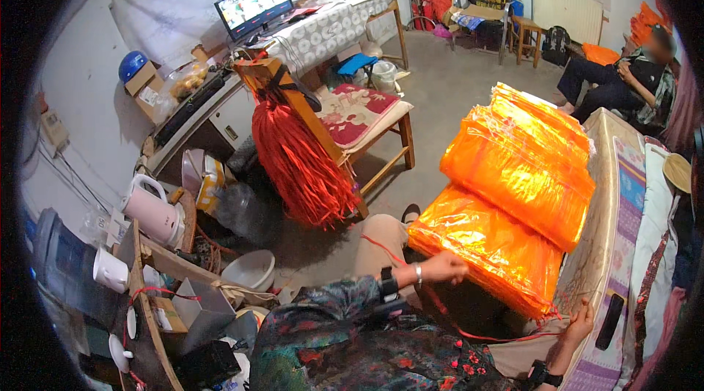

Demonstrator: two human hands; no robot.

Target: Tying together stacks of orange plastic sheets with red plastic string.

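Note:
A stack of shiny orange plastic mesh sacks (506, 237) lies in front of me, with folded bundles piled on top of one another. My left hand (442, 268) is at the near left edge of the stack, fingers curled closed; what they hold, if anything, is hidden. At the near right corner my right hand (578, 323) has its fingers pinched together on a thin red strap (506, 337). The strap runs slackly across my lap, under the stack's near edge, and another length passes over my left knee.
A wooden chair (400, 149) with red strips (297, 164) hanging on its back stands ahead. On the right is a bed (587, 259) with a phone (610, 321); another person (623, 79) sits beyond it. Shelves with a pink kettle (150, 211) and a basin (249, 270) are left.

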